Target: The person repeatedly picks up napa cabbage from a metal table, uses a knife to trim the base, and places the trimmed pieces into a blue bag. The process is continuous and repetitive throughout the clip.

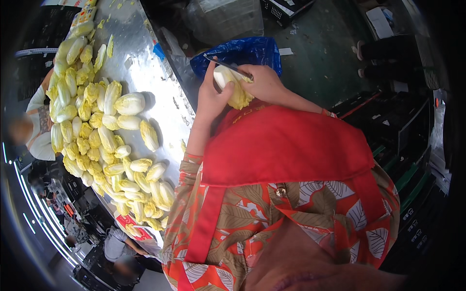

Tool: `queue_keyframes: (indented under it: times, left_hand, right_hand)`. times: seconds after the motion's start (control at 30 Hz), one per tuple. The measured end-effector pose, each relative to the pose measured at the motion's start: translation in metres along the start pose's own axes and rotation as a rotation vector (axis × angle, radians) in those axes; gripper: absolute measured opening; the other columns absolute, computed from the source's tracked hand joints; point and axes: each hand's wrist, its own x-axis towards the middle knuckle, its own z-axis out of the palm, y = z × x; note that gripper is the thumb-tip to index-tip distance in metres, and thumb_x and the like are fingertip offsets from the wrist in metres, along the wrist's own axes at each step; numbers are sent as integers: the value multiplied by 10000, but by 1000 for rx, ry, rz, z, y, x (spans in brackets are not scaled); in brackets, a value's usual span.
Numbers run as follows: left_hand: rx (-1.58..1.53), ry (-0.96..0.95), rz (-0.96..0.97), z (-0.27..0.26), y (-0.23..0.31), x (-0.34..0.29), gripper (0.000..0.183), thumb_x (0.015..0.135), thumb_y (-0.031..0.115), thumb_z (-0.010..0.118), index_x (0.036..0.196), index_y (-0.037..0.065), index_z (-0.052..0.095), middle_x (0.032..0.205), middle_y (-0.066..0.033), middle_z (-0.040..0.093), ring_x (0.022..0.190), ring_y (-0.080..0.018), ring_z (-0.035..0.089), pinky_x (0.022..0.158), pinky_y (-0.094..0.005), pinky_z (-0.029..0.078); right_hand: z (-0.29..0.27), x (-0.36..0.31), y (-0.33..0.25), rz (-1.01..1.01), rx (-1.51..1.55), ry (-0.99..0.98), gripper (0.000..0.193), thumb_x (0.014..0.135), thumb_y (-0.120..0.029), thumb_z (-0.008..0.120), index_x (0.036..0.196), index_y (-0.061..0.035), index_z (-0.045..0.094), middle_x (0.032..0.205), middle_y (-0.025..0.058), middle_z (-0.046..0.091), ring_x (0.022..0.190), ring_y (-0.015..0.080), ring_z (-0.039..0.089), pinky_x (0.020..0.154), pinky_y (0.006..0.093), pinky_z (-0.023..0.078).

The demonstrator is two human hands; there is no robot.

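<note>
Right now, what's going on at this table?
A person in a red apron is trimming a small napa cabbage. The left hand holds the cabbage up over a blue plastic bag, while the right hand works a knife across its top end. To the left, a metal table carries a big pile of pale yellow trimmed cabbages, with a few loose leaf scraps near its far end.

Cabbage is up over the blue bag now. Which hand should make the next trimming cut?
Probably the right hand: it already grips the knife, blade laid across the cabbage. The left hand cradles that cabbage from below, over the blue bag.
</note>
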Motion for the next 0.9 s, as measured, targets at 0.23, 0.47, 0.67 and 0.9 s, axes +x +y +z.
queue_keyframes:
  times: [0.23,0.47,0.67,0.9]
  left_hand:
    - [-15,126,-9,17,6,-6,790,754,227,733,1396,-4,335,1166,-200,589,1052,-253,609,892,-319,480]
    - [131,134,-73,13,10,-2,718,754,172,685,1372,-10,368,1148,-223,595,1039,-275,622,880,-333,489]
    - [-402,-30,-191,-12,-11,-4,650,744,84,617,1351,-6,401,1082,-172,605,963,-251,628,890,-346,494]
    - [-841,18,-314,-23,-16,-4,335,773,54,615,1103,20,569,874,-95,589,814,-223,601,768,-390,530]
  right_hand:
    - [2,1,-3,-66,-35,25,323,754,-152,587,1060,-70,653,952,168,669,884,342,638,791,405,492]
    - [5,4,1,-28,-92,52,275,760,-161,592,1012,-73,657,928,167,666,880,348,630,770,417,491]
    - [-7,8,22,-109,-246,205,259,754,-151,593,998,-103,666,889,143,660,846,334,627,762,418,490]
    - [-6,25,49,-59,-363,268,332,782,-262,647,1072,-101,658,892,142,663,884,300,637,790,400,491]
